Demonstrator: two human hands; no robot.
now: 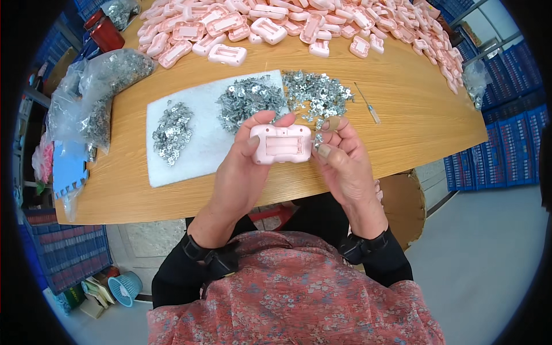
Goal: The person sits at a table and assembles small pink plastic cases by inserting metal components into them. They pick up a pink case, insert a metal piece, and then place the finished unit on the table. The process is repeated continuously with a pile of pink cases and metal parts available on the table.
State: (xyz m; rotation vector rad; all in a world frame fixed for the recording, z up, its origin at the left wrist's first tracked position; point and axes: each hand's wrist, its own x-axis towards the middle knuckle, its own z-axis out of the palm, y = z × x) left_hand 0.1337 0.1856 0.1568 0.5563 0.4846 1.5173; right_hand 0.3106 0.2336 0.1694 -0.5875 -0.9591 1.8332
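Note:
My left hand [237, 167] grips a pink plastic casing [282, 144] by its left end, thumb on the face and fingers behind. The casing's battery compartment faces up, and no batteries lie in it. At its right end, my right hand [348, 164] pinches a small metal contact piece [318, 139] between thumb and fingers. Beyond the hands, small silvery metal pieces lie in one heap [250, 100] on a white foam sheet [198, 98] and in another heap [319, 95] partly on the wood. A smaller heap [172, 131] rests on the sheet's left part.
Many pink casings [270, 29] are piled along the table's far side. A screwdriver [369, 104] lies right of the metal pieces. Plastic bags of metal parts [106, 86] and a red canister [104, 31] stand at the left. Blue bins [497, 149] are stacked beyond the right edge.

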